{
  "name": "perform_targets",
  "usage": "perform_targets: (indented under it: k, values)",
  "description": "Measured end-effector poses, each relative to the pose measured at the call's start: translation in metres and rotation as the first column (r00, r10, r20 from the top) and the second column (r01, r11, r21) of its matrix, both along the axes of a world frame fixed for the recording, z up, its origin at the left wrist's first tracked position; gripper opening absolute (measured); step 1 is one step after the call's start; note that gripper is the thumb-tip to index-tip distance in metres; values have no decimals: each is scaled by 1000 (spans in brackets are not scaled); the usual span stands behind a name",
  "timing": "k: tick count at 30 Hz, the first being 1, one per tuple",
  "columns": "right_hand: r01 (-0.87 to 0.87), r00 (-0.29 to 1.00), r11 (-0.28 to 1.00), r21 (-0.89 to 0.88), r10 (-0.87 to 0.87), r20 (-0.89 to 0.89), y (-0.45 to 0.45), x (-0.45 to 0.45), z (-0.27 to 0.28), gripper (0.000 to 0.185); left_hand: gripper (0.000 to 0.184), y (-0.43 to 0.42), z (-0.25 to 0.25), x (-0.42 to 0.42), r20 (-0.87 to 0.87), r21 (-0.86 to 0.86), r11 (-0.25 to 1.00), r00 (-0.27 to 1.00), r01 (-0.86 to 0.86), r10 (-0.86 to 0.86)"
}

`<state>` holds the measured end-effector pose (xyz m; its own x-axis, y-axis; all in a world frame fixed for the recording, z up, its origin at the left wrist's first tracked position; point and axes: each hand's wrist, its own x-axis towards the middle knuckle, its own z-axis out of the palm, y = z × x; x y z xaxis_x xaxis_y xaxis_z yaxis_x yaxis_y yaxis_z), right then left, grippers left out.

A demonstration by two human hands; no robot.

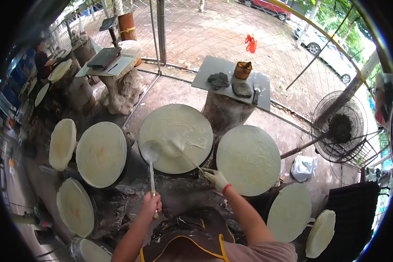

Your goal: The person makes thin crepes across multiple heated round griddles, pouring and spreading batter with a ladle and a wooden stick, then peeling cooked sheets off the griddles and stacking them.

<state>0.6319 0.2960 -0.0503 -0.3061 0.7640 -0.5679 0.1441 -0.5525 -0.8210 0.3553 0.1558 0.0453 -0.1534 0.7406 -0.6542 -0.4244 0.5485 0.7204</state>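
1. Nearest first: the bare left hand (151,205) is wrapped around the handle of a long metal ladle (152,174). Its bowl hangs over the left edge of the batter; can't tell if it's touching. I'd hold it steady and out of the way, so no drips land on the sheet.

2. The gloved right hand (215,179) grips a thin-handled spreader (190,161), reaching in from the lower right. The head is pale on pale, so its exact shape is hard to make out. Light, even pressure imo; digging in could tear the layer.

3. The batter sheet (172,124) sits dead ahead on a round griddle (179,175), covering nearly all of it. There's a ridged, wrinkly patch right of the spreader's head, and that's where I'd want gentle smoothing strokes.

4. Either side sit more pale rounds, one right (249,161) and one left (101,153). Mind your elbows.

5. Further out, there's a board (205,70) with a rusty tin (243,70), plus a pedestal fan (339,126) off right.
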Motion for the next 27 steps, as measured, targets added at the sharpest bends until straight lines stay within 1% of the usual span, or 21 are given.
perform_targets:
  k: [1,2,3,5,6,8,9,10,11,13,14,16,17,18,20,21,22,25,27]
  values:
    - [193,980,979,-60,-196,-43,-16,-5,-8,33,11,9,-9,4,-92,0,1000,996,18,-18]
    - [376,919,918,-128,-387,-73,-34,-17,-19,32,12,15,-16,10,-183,-4,999,982,37,-37]
    - [542,820,816,-200,-565,-87,-53,-29,-29,31,12,18,-24,19,-243,-16,999,969,51,-53]
    - [396,908,912,-106,-406,-100,-84,-63,-40,31,11,26,-31,36,-365,-38,996,927,81,-90]
    - [339,925,940,34,-326,-192,-89,-82,-47,32,11,29,-28,40,-302,-16,998,951,67,-69]
    - [313,934,948,-66,-319,-162,-88,-82,-58,32,9,33,-16,42,-175,26,999,984,30,-25]
    - [298,939,948,-116,-313,-146,-84,-83,-44,32,8,30,-6,28,73,57,998,997,-9,5]
    - [291,935,946,-144,-313,-167,-82,-74,-23,32,6,21,8,5,318,78,995,948,-58,30]
    - [371,905,920,-126,-388,-173,-75,-69,-17,32,5,12,21,-7,545,88,990,837,-114,48]
    - [522,826,848,-96,-530,-193,-65,-66,-10,32,6,-15,51,-6,484,111,988,874,-111,44]
    - [535,809,842,-76,-536,-241,-62,-66,0,34,8,-23,58,-6,449,126,986,892,-107,40]
    - [356,934,917,177,-345,-91,-57,-67,-34,36,10,-22,52,-3,503,133,982,863,-132,48]
    - [240,968,927,289,-251,0,-55,-70,-45,37,11,-21,52,-2,529,136,980,847,-147,54]
    - [-72,955,978,195,11,295,-52,-69,-13,39,11,-19,57,-3,534,90,985,841,-150,79]
    - [-265,947,920,287,193,256,-59,-66,-7,40,11,-32,56,-9,592,52,983,798,-175,110]
    - [-359,927,871,335,290,240,-62,-69,-1,40,12,-41,55,-14,619,35,981,775,-192,130]
    - [-368,924,874,316,306,231,-68,-73,9,40,10,-54,55,-20,636,35,974,757,-224,151]
    - [-258,966,925,278,243,89,-93,-97,-9,38,6,-107,61,-45,677,31,934,695,-357,243]
    - [-222,965,955,196,244,-96,-111,-127,-25,39,7,-146,69,-64,694,31,880,644,-475,322]
